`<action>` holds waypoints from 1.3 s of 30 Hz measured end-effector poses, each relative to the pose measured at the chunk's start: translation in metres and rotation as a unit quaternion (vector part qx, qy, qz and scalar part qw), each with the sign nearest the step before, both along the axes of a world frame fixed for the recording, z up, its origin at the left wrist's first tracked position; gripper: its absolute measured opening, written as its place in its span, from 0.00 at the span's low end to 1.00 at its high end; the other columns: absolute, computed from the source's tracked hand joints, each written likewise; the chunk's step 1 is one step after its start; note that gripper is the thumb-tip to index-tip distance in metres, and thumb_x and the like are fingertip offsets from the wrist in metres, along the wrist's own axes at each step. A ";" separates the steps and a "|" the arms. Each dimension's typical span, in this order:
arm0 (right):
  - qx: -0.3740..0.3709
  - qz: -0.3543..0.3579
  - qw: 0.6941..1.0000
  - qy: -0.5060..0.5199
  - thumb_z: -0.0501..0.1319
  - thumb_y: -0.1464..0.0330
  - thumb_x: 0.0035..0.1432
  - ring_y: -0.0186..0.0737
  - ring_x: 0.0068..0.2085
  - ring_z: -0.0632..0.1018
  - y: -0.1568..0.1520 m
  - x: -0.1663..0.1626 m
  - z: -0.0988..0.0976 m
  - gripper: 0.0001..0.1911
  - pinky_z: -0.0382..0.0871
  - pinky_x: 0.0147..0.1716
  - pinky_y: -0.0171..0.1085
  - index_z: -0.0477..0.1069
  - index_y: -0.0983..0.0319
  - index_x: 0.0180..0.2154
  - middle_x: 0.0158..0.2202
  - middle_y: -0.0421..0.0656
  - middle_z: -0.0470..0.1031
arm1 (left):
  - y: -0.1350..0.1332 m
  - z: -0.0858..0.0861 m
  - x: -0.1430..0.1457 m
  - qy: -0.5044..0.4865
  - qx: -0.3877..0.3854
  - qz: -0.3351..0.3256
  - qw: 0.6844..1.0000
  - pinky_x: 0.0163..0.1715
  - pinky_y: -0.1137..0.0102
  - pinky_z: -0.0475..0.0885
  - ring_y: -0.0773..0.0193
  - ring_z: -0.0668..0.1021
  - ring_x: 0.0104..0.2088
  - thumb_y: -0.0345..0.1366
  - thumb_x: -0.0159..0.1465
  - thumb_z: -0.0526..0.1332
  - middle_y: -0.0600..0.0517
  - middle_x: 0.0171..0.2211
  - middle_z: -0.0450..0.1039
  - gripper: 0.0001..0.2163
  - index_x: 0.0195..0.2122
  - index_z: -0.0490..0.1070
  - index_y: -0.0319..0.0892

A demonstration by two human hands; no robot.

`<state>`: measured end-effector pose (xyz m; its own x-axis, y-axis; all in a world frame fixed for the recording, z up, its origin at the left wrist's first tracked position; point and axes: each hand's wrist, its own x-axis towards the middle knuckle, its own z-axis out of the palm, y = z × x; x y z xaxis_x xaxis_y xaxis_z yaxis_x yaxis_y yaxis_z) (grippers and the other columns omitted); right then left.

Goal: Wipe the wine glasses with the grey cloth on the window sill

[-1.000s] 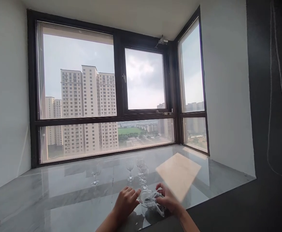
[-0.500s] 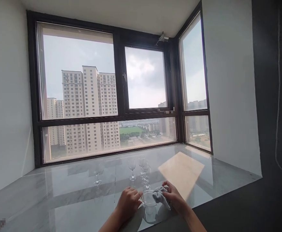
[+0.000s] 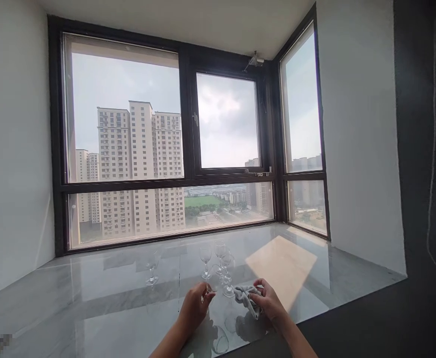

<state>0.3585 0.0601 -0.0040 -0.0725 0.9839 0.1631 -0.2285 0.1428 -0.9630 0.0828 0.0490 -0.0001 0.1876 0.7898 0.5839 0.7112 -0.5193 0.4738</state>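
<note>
My left hand (image 3: 196,306) is low at centre, its fingers pinched on the edge of a clear glass (image 3: 207,289) that is barely visible against the shiny counter. My right hand (image 3: 268,302) is closed around a crumpled grey cloth (image 3: 245,295), a hand's width to the right of the left hand. Just beyond both hands stand three clear stemmed glasses (image 3: 220,258) in a tight group. A further stemmed glass (image 3: 152,268) stands alone to their left. Faint curved glass outlines (image 3: 221,340) show on the counter below my hands; I cannot tell whether they are reflections.
The glossy grey marble counter (image 3: 91,298) runs to a large dark-framed corner window (image 3: 188,124). White walls close in on both sides. A sunlit patch (image 3: 283,263) lies on the right. The counter's near right edge drops to a dark floor (image 3: 371,323).
The cloth has come out of the glass and my hands have drawn apart. The glass that stood between them is now only faintly visible at my left fingertips. Both hands rose slightly in the picture.
</note>
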 end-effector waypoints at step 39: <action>0.002 0.007 1.000 0.006 0.76 0.51 0.34 0.37 0.24 0.75 0.005 0.003 -0.006 0.31 0.63 0.26 0.35 0.61 0.56 0.32 0.24 0.38 0.79 | 0.027 -0.007 -0.015 -0.195 -0.108 0.021 0.975 0.42 0.63 0.73 0.54 0.82 0.37 0.42 0.55 0.62 0.46 0.33 0.82 0.09 0.31 0.73 0.43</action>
<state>0.3619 0.0656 -0.0096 -0.0839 0.9822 0.1683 -0.2427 0.1437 -0.9594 0.0679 0.0762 -0.0071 -0.0501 0.9042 0.4242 0.4738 -0.3524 0.8071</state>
